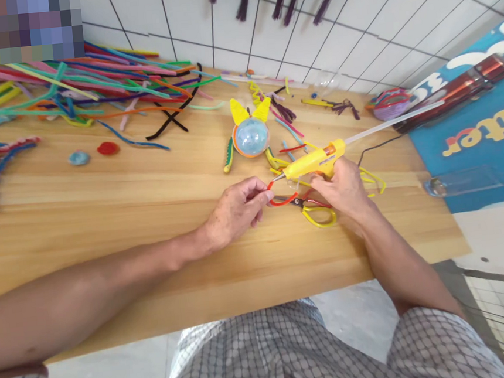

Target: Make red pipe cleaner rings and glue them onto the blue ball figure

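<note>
My left hand [236,209] pinches a short bent red pipe cleaner [273,194] just above the wooden table [105,225]. My right hand [344,188] grips a yellow hot glue gun [315,160], whose metal tip touches the red pipe cleaner's upper end. A clear glue stick pokes out of the gun's back toward the right. Yellow-handled scissors [318,212] lie on the table under both hands. Behind them sits a clear blue ball with an orange ring and two yellow ear shapes [250,133].
A big heap of coloured pipe cleaners [75,87] covers the table's far left. Small red [108,148] and blue [78,157] coils lie left of centre. Loose yellow pieces [372,179] lie near the gun. A tiled wall stands behind; a blue banner [482,145] lies to the right.
</note>
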Tool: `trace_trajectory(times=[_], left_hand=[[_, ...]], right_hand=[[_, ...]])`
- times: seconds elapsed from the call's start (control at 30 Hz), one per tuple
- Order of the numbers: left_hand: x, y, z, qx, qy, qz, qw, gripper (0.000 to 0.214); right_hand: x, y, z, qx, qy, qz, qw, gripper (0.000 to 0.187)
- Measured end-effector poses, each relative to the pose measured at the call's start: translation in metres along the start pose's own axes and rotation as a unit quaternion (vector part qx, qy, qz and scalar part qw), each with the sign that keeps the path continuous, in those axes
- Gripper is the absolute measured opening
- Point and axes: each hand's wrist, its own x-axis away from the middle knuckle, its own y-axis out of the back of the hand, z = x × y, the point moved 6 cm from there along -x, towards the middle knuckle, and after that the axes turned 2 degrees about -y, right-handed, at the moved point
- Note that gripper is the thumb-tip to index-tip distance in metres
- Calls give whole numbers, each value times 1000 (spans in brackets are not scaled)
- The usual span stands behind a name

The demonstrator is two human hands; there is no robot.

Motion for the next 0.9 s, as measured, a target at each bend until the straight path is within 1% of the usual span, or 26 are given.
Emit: trace_trajectory(times=[0.1, 0.3, 0.43, 0.6, 0.77, 0.9], left_hand=[[0, 0, 0, 0, 0, -1, 1000, 32], [0, 0, -1, -3, -3, -4, 1000, 28], [1, 1, 0, -3, -1, -6, 1000, 26], [1, 1, -1, -13, 8, -2, 1000, 24], [1, 1, -2, -9, 6, -8, 1000, 21], [0, 0, -2, -12, 10, -6, 1000, 20]], right_hand=[[1, -1, -1, -7, -4, 12, 1000, 8], [1, -1, 0, 5, -10, -4, 1000, 12], [1, 0, 0, 5, -8, 2, 1000, 9], [2, 0, 3, 2, -5, 9, 1000, 12], [2, 0, 2, -3, -8, 3, 1000, 10], [2, 0, 2, -6, -2, 11, 1000, 12]])
